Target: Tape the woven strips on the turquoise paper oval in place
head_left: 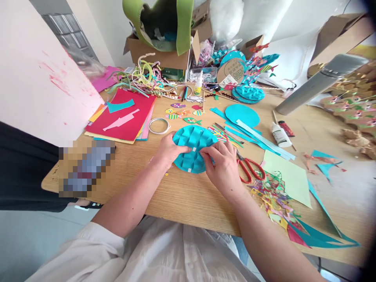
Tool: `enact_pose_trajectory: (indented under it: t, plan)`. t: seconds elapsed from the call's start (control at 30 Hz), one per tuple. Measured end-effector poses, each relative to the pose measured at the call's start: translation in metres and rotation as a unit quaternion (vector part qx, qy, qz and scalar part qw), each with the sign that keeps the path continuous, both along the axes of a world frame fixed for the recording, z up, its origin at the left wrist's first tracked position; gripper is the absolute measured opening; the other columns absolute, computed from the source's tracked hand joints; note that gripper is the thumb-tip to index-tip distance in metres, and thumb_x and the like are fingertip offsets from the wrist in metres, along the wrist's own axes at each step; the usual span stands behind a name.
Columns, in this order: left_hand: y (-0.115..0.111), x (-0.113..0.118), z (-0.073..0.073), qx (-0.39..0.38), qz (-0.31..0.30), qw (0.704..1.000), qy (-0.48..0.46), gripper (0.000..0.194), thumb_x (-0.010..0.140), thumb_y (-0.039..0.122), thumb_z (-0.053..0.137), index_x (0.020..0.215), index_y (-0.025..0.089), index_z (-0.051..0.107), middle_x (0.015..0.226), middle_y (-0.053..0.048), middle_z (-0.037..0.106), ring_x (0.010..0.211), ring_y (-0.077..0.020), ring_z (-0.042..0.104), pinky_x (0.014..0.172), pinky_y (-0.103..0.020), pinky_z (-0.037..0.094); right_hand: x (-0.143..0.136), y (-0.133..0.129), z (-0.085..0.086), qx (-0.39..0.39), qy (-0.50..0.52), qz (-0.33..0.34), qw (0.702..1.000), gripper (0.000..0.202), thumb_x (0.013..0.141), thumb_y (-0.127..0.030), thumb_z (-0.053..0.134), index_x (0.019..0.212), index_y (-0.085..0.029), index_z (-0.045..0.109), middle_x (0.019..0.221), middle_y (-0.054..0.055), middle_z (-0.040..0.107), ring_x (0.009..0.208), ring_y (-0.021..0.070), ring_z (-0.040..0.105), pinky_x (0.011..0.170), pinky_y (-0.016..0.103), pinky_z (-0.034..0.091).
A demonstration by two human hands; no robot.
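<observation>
A round blue paper disc [188,137] with raised, wavy strips across it lies in front of me at the table's near middle. My left hand [172,150] grips its left edge, with the thumb laid over the strips. On the right side, my right hand [221,160] pinches at the disc's surface, thumb and forefinger together; whatever is between them is too small to make out. Small white squares of tape [189,170] show on the strips. Just right of my right hand are red-handled scissors [252,170], partly behind the fingers.
Paper fish [192,121], a tape roll [159,125] and red paper sheets [123,113] lie beyond and left. Rightward are a blue disc [242,114], a glue bottle [281,135], paper scraps [273,199] and a grey cylinder [320,84]. Boxes [164,56] stand behind. Someone's dark clothing [26,168] is at left.
</observation>
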State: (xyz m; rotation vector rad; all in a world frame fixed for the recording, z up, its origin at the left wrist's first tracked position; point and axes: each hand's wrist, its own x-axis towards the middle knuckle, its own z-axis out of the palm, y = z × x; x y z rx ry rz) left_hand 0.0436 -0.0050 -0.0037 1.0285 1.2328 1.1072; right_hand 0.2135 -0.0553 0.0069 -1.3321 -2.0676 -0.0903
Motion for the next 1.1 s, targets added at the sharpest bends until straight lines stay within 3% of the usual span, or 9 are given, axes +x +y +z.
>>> enact_pose_trajectory:
  t: [0.67,1.1]
  plan:
    - [-0.002,0.002,0.0043,-0.026,-0.003,0.999,-0.028,0.056,0.044,0.012,0.084,0.097,0.019,0.068,0.086,-0.003,0.074,0.078,-0.0238,0.07,0.074,-0.041,0.059,-0.0028,-0.0038,0.0012,-0.011,-0.027,-0.015,0.999,0.023,0.094,-0.02,0.048,0.081,-0.022,0.067,0.078,0.007,0.055,0.083,0.0239,0.041,0.07,0.036,0.031]
    - [-0.0042,0.0028,0.0083,-0.044,-0.011,0.996,-0.074,0.05,0.044,0.011,0.082,0.092,0.018,0.068,0.081,-0.002,0.073,0.073,-0.0221,0.069,0.071,-0.04,0.059,-0.0054,-0.0051,-0.0001,-0.011,0.021,-0.015,1.0,0.022,0.094,-0.018,0.048,0.08,-0.022,0.065,0.077,0.006,0.055,0.083,0.0235,0.044,0.071,0.037,0.033]
